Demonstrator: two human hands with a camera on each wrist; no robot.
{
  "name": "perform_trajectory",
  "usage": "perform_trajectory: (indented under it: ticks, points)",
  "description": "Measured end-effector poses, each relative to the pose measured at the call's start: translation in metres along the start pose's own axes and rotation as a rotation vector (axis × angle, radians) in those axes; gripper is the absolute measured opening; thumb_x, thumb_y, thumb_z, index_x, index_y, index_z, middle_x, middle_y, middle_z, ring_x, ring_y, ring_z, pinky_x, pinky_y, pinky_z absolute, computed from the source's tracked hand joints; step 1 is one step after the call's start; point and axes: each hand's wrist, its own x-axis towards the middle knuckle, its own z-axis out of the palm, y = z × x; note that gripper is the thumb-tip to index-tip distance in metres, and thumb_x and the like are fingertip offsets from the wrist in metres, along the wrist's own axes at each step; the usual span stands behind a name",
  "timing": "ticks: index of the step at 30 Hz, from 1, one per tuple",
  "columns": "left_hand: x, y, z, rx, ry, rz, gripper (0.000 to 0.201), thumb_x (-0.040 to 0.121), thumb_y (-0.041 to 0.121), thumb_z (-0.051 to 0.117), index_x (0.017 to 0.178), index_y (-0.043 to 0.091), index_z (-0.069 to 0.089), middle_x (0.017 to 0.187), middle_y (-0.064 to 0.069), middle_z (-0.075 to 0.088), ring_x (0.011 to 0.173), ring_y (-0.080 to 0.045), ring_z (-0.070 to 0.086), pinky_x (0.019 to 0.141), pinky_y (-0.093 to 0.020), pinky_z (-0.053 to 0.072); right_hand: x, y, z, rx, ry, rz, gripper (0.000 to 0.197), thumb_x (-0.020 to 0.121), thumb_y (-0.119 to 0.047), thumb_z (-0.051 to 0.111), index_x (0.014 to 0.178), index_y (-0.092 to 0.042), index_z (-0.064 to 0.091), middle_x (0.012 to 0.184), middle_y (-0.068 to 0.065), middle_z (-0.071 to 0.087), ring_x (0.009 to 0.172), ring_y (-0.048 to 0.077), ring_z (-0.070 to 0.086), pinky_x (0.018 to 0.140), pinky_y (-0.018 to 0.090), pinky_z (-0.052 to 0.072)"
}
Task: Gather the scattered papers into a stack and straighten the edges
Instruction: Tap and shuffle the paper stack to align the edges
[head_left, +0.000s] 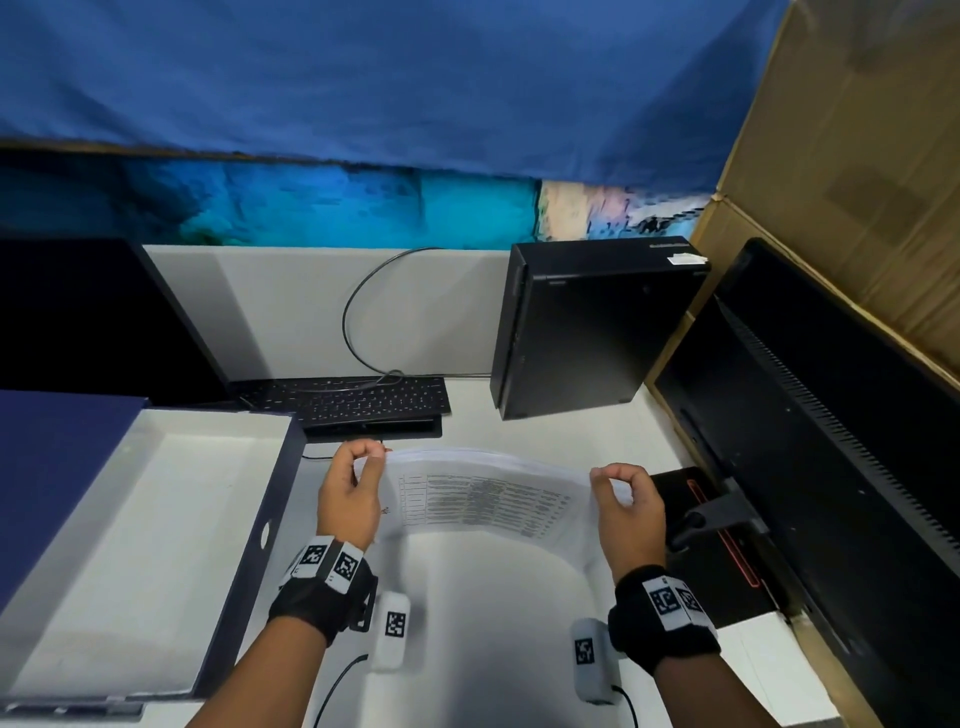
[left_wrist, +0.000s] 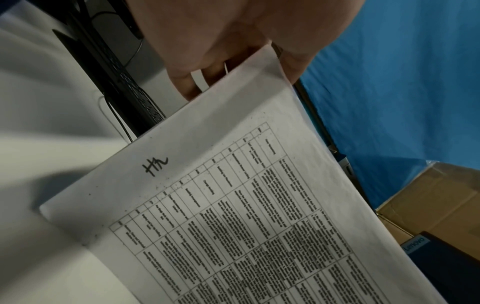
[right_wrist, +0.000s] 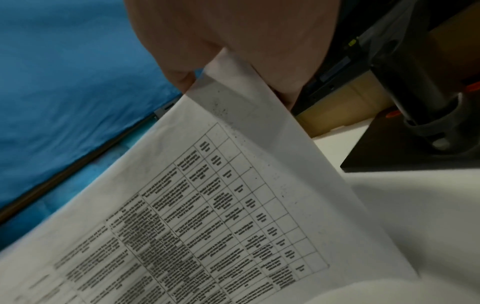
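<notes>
A stack of white papers (head_left: 483, 493) with a printed table on the front sheet stands on its long edge on the white desk (head_left: 493, 623), tilted toward me and bowed. My left hand (head_left: 358, 478) pinches the stack's upper left corner, and my right hand (head_left: 618, 488) pinches the upper right corner. The left wrist view shows the papers (left_wrist: 233, 205) with a handwritten mark, with my fingers (left_wrist: 192, 82) curled behind the top corner. In the right wrist view the papers (right_wrist: 207, 205) run down from my thumb and fingers (right_wrist: 182, 76).
An open dark box with a white inside (head_left: 156, 519) lies at the left. A black keyboard (head_left: 353, 400) and a small computer tower (head_left: 587, 327) stand behind the papers. A monitor with its stand (head_left: 779, 441) is at the right, against cardboard boxes (head_left: 857, 156).
</notes>
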Motion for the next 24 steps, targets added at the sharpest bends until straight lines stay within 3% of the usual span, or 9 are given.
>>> perform_trajectory:
  ticks: [2, 4, 6, 8, 11, 13, 18, 22, 24]
  points:
    - [0.001, -0.002, -0.001, -0.031, -0.02, 0.008, 0.004, 0.093, 0.026, 0.059, 0.092, 0.024, 0.062, 0.101, 0.001, 0.069, 0.079, -0.018, 0.059, 0.068, -0.029, 0.046, -0.004, -0.01, 0.002, -0.131, 0.035, -0.117, 0.013, 0.091, -0.024, 0.065, 0.102, -0.019, 0.06, 0.11, -0.003, 0.064, 0.11, 0.024, 0.06, 0.079, 0.026, 0.051]
    - [0.0, -0.003, -0.003, -0.069, -0.074, 0.027, 0.009, 0.088, 0.024, 0.066, 0.096, 0.023, 0.061, 0.102, 0.002, 0.068, 0.083, -0.016, 0.061, 0.072, -0.03, 0.049, -0.013, -0.025, 0.01, -0.418, 0.05, -0.459, 0.029, 0.091, -0.029, 0.06, 0.119, -0.019, 0.058, 0.125, -0.001, 0.061, 0.12, 0.02, 0.055, 0.096, 0.044, 0.052]
    - [0.001, -0.005, -0.007, -0.097, -0.147, 0.027, 0.027, 0.077, 0.019, 0.072, 0.1, 0.023, 0.06, 0.105, 0.001, 0.067, 0.09, -0.016, 0.063, 0.078, -0.031, 0.053, -0.028, -0.042, 0.032, -0.647, -0.088, -0.718, 0.05, 0.091, -0.034, 0.054, 0.137, -0.015, 0.05, 0.145, 0.001, 0.051, 0.137, 0.019, 0.043, 0.114, 0.05, 0.037]
    - [0.003, -0.009, -0.009, -0.107, -0.19, -0.002, 0.038, 0.069, 0.007, 0.072, 0.099, 0.026, 0.059, 0.107, -0.003, 0.064, 0.094, -0.02, 0.062, 0.08, -0.038, 0.054, -0.044, -0.048, 0.058, -0.828, -0.318, -0.814, 0.069, 0.09, -0.041, 0.045, 0.152, -0.014, 0.031, 0.162, 0.0, 0.026, 0.152, 0.022, 0.019, 0.123, 0.051, 0.016]
    - [0.007, -0.014, -0.009, -0.045, -0.185, -0.022, 0.047, 0.073, -0.011, 0.067, 0.09, 0.032, 0.057, 0.103, -0.004, 0.062, 0.095, -0.027, 0.06, 0.075, -0.043, 0.053, -0.054, -0.031, 0.084, -1.062, -0.529, -0.867, 0.084, 0.086, -0.046, 0.046, 0.157, -0.009, 0.02, 0.165, 0.006, 0.008, 0.154, 0.03, 0.012, 0.122, 0.057, 0.014]
    - [0.008, -0.014, -0.009, -0.004, -0.179, -0.026, 0.046, 0.076, -0.011, 0.064, 0.087, 0.033, 0.056, 0.102, -0.003, 0.061, 0.094, -0.03, 0.06, 0.071, -0.04, 0.053, -0.049, -0.024, 0.086, -1.085, -0.504, -0.833, 0.086, 0.084, -0.045, 0.048, 0.157, -0.007, 0.02, 0.166, 0.009, 0.012, 0.153, 0.03, 0.014, 0.121, 0.056, 0.018]
    - [0.007, -0.009, -0.01, 0.135, -0.19, -0.009, 0.043, 0.086, -0.001, 0.062, 0.08, 0.041, 0.055, 0.092, -0.001, 0.061, 0.08, -0.023, 0.058, 0.068, -0.032, 0.048, -0.038, -0.025, 0.073, -1.114, -0.424, -0.781, 0.08, 0.084, -0.033, 0.053, 0.154, -0.006, 0.026, 0.164, 0.01, 0.025, 0.151, 0.029, 0.025, 0.122, 0.049, 0.009]
    - [0.0, 0.015, 0.0, 0.259, -0.266, 0.173, 0.035, 0.088, -0.001, 0.057, 0.085, 0.033, 0.054, 0.089, 0.011, 0.063, 0.08, -0.009, 0.059, 0.074, -0.023, 0.047, -0.031, -0.039, 0.07, -1.033, -0.389, -0.83, 0.08, 0.083, -0.026, 0.059, 0.153, -0.011, 0.025, 0.163, 0.009, 0.027, 0.151, 0.029, 0.024, 0.122, 0.052, 0.018]
    - [-0.005, 0.034, 0.009, 0.326, -0.314, 0.263, 0.038, 0.086, -0.008, 0.053, 0.085, 0.03, 0.054, 0.088, 0.01, 0.064, 0.079, -0.007, 0.06, 0.069, -0.021, 0.048, -0.027, -0.05, 0.071, -1.039, -0.419, -0.833, 0.072, 0.083, -0.02, 0.057, 0.15, -0.015, 0.031, 0.155, 0.007, 0.042, 0.146, 0.027, 0.036, 0.122, 0.052, 0.018]
